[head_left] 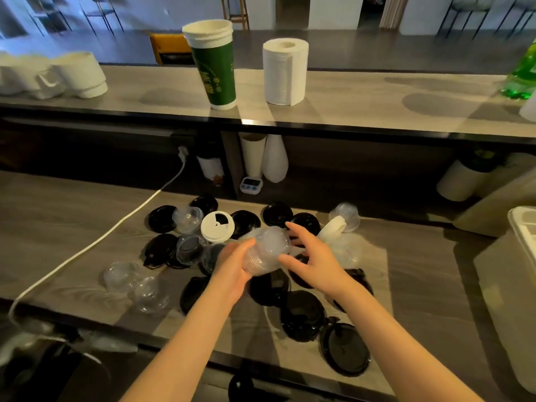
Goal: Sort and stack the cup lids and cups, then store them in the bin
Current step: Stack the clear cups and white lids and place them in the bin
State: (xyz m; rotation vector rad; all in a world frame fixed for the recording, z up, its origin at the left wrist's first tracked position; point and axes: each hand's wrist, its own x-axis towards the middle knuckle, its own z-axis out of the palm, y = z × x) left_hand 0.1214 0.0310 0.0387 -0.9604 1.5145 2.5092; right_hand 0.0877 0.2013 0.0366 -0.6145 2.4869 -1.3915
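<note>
Centre frame: left hand (233, 266) grips a stack of clear dome lids (268, 250) from its left; right hand (311, 256), fingers spread wide, is just beside it.

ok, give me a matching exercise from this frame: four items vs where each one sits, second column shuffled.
Things:
1. stack of clear dome lids
2. white lid
3. paper towel roll
4. timer

Places:
A. on the upper counter, beside the green cup
B. gripped in the left hand
C. under the upper counter, at the back
D. flat on the lower counter among black lids

Pairs: 1-B, 2-D, 3-A, 4-C
</note>
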